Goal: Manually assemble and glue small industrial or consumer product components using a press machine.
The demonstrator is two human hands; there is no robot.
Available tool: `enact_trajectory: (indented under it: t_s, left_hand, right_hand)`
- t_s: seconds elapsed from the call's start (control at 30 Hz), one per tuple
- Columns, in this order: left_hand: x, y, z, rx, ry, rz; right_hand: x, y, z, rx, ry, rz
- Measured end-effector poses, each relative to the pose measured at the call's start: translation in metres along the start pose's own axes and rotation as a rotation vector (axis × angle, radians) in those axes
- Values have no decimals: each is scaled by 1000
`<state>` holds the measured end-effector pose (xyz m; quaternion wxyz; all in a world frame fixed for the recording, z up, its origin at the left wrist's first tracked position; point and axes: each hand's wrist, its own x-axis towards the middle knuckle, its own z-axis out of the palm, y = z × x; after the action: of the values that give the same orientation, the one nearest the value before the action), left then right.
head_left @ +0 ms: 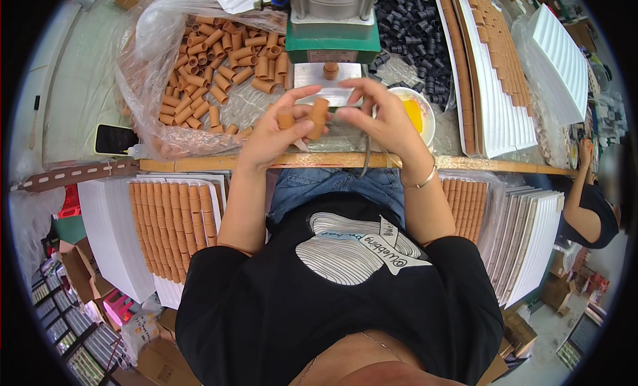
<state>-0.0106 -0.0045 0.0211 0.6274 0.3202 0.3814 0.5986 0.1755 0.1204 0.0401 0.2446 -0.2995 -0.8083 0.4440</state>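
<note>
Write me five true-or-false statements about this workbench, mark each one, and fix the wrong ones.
1. The left hand holds tan tubes. True.
2. The right hand is clenched into a fist. False: it is open, thumb and fingers apart.
3. A phone lies left of the loose tube heap. True.
4. The dark pieces are heaped left of the green-based machine. False: they lie to its right.
5. The white bowl has something yellow in it. True.

Tan tubes (320, 115): matt, smooth
Bag (143, 67), left: clear, crinkled, glossy plastic
Near table edge (199, 164): wood
Bracelet (425, 179): shiny metal
</note>
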Motion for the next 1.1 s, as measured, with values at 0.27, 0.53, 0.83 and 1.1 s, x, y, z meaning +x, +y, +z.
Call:
enact_trajectory:
  t_s: [0.27,0.53,0.83,1.1]
  left_hand:
    - [16,-29,42,685,174,90]
    - [12,-32,37,747,308,280]
    - [3,34,-51,-481,405,446]
    - [14,38,-88,855,452,236]
  right_hand:
    - [-24,7,15,209,99,103]
    - [-11,22,-3,-42,168,-26]
    - [53,98,-48,-812,202,-87]
    - [60,75,-31,-740,-65,445]
